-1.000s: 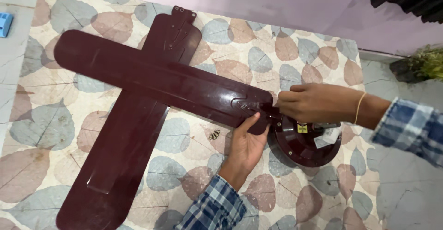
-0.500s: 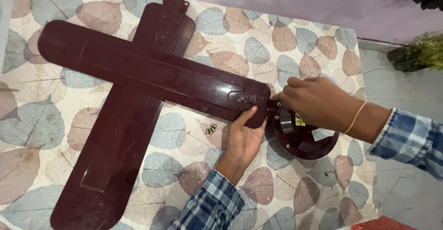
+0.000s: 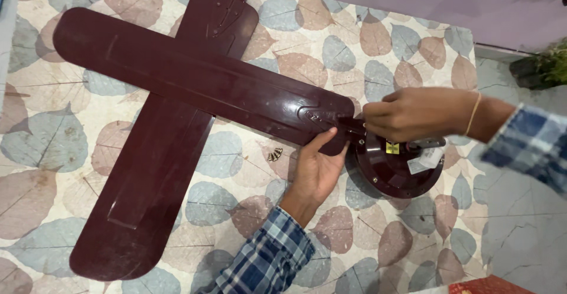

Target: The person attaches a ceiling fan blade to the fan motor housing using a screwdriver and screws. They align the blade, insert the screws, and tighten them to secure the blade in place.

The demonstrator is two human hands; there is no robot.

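A dark maroon fan blade lies slanted across a second maroon blade on a leaf-patterned mat. Its right end meets the round maroon fan motor hub. My left hand grips that blade end from below, with the thumb on its rim. My right hand hovers over the joint between blade and hub, its fingers pinched together on the blade's mounting bracket. What the fingertips hold is hidden. A few small screws lie on the mat just left of my left hand.
The leaf-patterned mat covers the floor under everything. A potted plant stands at the right by the wall. A red object shows at the bottom right edge. Bare grey floor lies to the right of the mat.
My right hand has stayed pinched at the blade-to-hub joint, shifting slightly. My left hand keeps its hold under the blade end. The view has drifted a little.
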